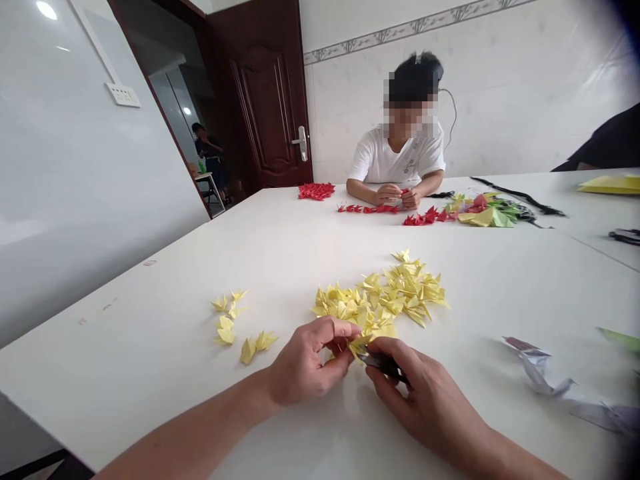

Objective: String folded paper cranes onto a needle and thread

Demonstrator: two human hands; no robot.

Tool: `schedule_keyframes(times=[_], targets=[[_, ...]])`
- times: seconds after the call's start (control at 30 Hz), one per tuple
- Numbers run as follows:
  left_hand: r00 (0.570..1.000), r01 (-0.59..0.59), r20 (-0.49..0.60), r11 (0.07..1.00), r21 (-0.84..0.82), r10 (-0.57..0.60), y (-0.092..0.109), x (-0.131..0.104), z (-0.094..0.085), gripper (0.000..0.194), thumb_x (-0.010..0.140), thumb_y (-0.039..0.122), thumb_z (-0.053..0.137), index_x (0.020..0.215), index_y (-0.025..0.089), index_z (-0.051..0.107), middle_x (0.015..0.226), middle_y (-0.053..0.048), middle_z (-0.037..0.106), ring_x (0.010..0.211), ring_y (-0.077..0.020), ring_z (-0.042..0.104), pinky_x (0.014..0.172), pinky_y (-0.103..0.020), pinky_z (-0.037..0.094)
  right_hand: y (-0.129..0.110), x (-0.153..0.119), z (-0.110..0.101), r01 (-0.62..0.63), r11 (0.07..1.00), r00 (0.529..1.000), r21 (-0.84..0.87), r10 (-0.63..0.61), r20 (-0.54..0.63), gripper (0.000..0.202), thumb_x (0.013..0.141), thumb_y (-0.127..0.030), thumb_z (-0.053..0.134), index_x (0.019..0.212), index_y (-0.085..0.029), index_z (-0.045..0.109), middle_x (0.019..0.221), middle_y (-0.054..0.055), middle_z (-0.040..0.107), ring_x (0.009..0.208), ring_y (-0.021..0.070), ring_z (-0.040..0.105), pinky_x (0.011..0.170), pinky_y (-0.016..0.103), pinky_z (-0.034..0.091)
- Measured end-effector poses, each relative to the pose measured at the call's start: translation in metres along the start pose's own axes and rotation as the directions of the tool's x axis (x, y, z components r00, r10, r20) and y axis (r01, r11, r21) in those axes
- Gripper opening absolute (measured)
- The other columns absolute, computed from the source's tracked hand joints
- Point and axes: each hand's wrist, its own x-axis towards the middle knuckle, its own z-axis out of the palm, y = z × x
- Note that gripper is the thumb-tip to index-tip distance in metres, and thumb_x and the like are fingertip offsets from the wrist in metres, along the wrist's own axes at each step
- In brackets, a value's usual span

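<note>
Pinched between the thumb and fingers of my left hand (316, 357) is a small yellow folded-paper crane (356, 347). My right hand (425, 393) is closed on black thread snips (383, 363), whose tip meets the crane's edge; the blades are partly hidden. Just beyond both hands spreads a heap of yellow paper cranes (400, 287). Several more yellow cranes (226, 329) lie in a loose curve to the left of my left hand.
Across the white table (175, 320), a person in a white shirt (400, 157) handles red folded paper. Red cranes (316, 191) and a multicoloured paper pile (487, 210) lie there. Pale purple folded paper (543, 377) lies right of my right hand. An open door (260, 100) stands behind.
</note>
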Motion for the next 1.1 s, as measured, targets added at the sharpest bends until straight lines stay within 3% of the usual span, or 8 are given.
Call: schedule_keyframes(times=[0.3,1.1], targets=[[0.995,0.101,0.010,0.988,-0.113,-0.101,0.0051,0.0020,-0.0008,0.020,0.078,0.013,0.055,0.097,0.013,0.059,0.091,-0.008,0.065,0.079,-0.0141,0.062,0.073,-0.026,0.052,-0.0008,0.0013,-0.0021,0.057,0.996,0.998,-0.064,-0.058,-0.012,0.016,0.085,-0.018,0.043,0.099,-0.023,0.047,0.075,0.000,0.067,0.058,0.0133,0.062,0.051,0.023,0.046],[1.000,0.010,-0.003,0.997,-0.075,-0.010,0.0086,0.0035,-0.0052,0.017,0.079,0.014,0.054,0.095,0.015,0.059,0.090,-0.008,0.064,0.082,-0.0150,0.062,0.074,-0.028,0.053,-0.0033,0.0027,-0.0037,0.162,0.975,0.984,-0.151,-0.171,-0.048,0.017,0.089,-0.015,0.039,0.101,-0.021,0.049,0.076,0.003,0.069,0.061,0.0149,0.063,0.053,0.024,0.046]])
